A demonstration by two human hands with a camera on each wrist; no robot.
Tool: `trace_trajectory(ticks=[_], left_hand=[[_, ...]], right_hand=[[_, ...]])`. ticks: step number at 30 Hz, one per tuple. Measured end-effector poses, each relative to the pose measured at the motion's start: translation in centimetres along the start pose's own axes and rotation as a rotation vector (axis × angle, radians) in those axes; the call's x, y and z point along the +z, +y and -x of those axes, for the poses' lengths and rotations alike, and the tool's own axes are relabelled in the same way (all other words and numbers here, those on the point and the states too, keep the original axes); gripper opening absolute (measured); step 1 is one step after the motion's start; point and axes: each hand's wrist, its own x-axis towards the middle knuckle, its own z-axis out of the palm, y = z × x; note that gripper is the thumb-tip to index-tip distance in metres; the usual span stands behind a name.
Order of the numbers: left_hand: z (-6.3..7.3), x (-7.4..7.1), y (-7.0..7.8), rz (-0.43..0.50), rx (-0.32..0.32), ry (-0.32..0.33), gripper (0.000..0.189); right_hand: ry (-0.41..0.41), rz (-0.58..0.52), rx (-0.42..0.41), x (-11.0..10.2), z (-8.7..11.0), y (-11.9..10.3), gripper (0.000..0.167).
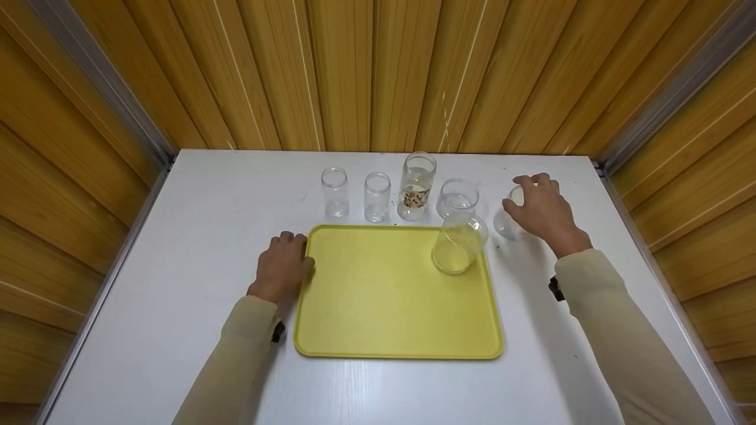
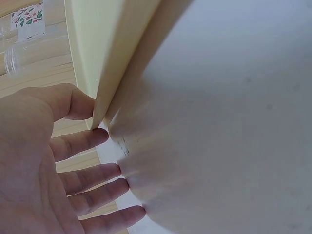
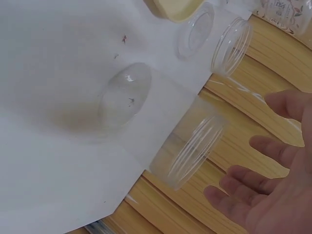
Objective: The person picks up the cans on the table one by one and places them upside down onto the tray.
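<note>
My left hand (image 1: 282, 268) rests at the left side of a yellow tray (image 1: 378, 348), fingers loosely extended. In the left wrist view, the thumb touches the tray's rim (image 2: 100, 100) and the fingertips (image 2: 137, 210) meet the white table. My right hand (image 1: 540, 206) hovers with spread fingers by a clear, wide jar (image 1: 507, 224) right of the tray. The right wrist view shows a gap between the fingers and this jar's threaded mouth (image 3: 195, 151). Another clear jar (image 1: 455, 251) stands on the tray's back right corner.
Behind the tray stand two slim clear jars (image 1: 335, 198) (image 1: 377, 200), a taller jar with a patterned label (image 1: 414, 196), and a wide clear jar (image 1: 458, 198). Wood-patterned walls (image 1: 342, 77) border the white table (image 1: 195, 236) at the back and sides.
</note>
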Motion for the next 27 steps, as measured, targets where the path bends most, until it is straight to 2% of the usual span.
trace_trajectory(ticks=[8, 17, 27], left_hand=[[-0.1, -0.1, 0.0, -0.004, 0.001, 0.0, 0.04], [0.0, -0.1, 0.1, 0.009, 0.014, 0.011, 0.037], [0.0, 0.1, 0.1, 0.017, 0.002, 0.011, 0.038]], right_hand=[[-0.035, -0.004, 0.034, 0.3, -0.5, 1.6, 0.067], [-0.084, -0.023, 0.088, 0.7, -1.0, 2.4, 0.073], [-0.129, -0.036, 0.109, 1.0, -1.4, 3.0, 0.077]])
